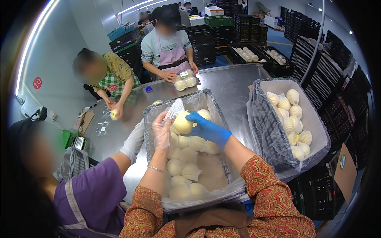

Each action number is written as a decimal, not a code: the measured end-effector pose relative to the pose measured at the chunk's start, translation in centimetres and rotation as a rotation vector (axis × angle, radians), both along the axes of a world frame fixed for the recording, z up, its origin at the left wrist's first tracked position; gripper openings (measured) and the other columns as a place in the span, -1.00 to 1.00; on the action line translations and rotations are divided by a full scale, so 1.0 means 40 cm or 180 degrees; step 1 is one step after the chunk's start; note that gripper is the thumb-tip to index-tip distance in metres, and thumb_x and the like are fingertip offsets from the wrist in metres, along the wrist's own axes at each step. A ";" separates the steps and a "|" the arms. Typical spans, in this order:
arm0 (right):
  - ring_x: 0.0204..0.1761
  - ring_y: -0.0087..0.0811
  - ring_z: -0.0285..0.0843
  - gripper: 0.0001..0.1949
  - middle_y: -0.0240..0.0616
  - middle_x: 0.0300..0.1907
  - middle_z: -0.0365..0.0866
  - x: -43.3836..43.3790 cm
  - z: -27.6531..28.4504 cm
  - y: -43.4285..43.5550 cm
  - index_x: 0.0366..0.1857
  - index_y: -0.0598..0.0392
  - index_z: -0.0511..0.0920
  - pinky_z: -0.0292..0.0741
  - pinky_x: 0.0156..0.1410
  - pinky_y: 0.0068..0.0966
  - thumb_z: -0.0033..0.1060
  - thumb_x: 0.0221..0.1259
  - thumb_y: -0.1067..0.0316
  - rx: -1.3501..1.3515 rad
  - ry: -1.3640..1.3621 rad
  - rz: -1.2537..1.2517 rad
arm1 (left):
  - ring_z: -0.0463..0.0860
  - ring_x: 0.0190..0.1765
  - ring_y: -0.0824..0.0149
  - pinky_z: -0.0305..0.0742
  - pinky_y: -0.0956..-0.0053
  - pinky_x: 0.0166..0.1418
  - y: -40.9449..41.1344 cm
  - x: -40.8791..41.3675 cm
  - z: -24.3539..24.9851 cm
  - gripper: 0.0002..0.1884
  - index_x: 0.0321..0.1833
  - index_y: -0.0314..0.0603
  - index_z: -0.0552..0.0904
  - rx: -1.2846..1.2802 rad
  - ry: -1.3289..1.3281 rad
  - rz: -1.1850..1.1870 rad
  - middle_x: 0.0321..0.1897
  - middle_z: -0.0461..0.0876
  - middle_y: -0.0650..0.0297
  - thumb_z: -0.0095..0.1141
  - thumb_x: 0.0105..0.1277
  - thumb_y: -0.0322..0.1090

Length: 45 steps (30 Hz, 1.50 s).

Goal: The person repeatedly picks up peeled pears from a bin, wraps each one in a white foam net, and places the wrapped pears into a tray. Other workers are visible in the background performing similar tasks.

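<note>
My right hand (208, 128), in a blue glove, holds a pale yellow round fruit (183, 122) above a plastic-lined crate (221, 193). My left hand (161, 131), in a thin clear glove, pinches a white foam net sleeve (175, 108) at the fruit's left side; the net stands up empty above the fingers. Below both hands, several fruits in foam nets (190, 172) lie in the crate, mostly along its left and far parts. Brown lining shows at the crate's right inside.
To the right stands a second lined crate (256, 119) of netted fruits. A co-worker's gloved arm (134, 142) reaches close by my left hand. Across the metal table (238, 89), a person handles a clear fruit pack (185, 81); another holds a fruit (114, 114).
</note>
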State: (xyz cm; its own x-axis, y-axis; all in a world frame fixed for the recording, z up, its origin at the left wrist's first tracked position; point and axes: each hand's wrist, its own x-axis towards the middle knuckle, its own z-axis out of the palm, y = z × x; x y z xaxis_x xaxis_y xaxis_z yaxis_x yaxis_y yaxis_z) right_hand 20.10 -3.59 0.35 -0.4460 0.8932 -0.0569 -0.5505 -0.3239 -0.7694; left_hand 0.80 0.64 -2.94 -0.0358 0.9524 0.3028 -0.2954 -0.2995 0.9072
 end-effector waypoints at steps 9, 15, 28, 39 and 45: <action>0.12 -0.03 0.59 -0.39 -0.07 0.24 0.39 -0.008 -0.062 0.057 0.28 0.06 0.29 0.69 0.12 -0.17 0.34 0.25 0.06 -0.0464 0.0292 -0.0168 | 0.51 -0.06 0.49 0.43 0.55 0.07 0.016 -0.003 -0.045 -0.75 0.09 -0.29 0.56 0.0607 0.1355 0.0358 -0.14 0.57 0.34 0.15 0.39 -0.43; 0.05 -0.15 0.60 -0.43 -0.03 0.14 0.44 -0.062 -0.139 0.072 0.23 0.05 0.24 0.74 -0.09 -0.20 0.33 0.27 0.11 0.0597 -0.2003 -0.1555 | 0.68 -0.23 -0.04 0.56 0.17 -0.14 -0.081 0.047 0.048 -0.73 -0.01 -0.27 0.59 0.1634 0.3035 0.1248 -0.27 0.68 -0.02 0.20 0.22 -0.47; 0.27 -0.10 0.43 -0.37 -0.14 0.32 0.35 0.107 -0.077 0.143 0.39 0.03 0.29 0.61 0.25 -0.06 0.16 0.38 -0.09 -0.0253 0.1981 -0.2205 | 0.63 -0.12 -0.01 0.53 0.19 -0.05 -0.109 0.094 0.073 -0.83 -0.15 -0.23 0.64 0.2075 0.3344 0.0508 -0.24 0.66 0.04 0.15 0.19 -0.49; 0.21 -0.17 0.45 -0.28 -0.19 0.35 0.31 0.648 -0.031 0.015 0.43 -0.12 0.16 0.66 -0.01 -0.23 0.38 0.22 0.30 -0.0048 0.0989 -0.5667 | 0.65 -0.30 0.26 0.54 0.38 -0.16 -0.051 0.037 0.040 -0.86 -0.13 -0.31 0.65 0.1209 0.3040 0.0774 -0.33 0.67 0.13 0.18 0.33 -0.40; 0.06 -0.19 0.54 -0.30 -0.05 0.26 0.36 0.740 -0.086 -0.034 0.41 0.04 0.24 0.62 -0.10 -0.36 0.31 0.12 0.49 0.0272 -0.0898 -0.5649 | 0.66 -0.23 0.04 0.53 0.21 -0.09 -0.006 0.019 -0.002 -0.83 -0.11 -0.23 0.66 0.1218 0.2894 0.1027 -0.32 0.67 0.04 0.16 0.32 -0.35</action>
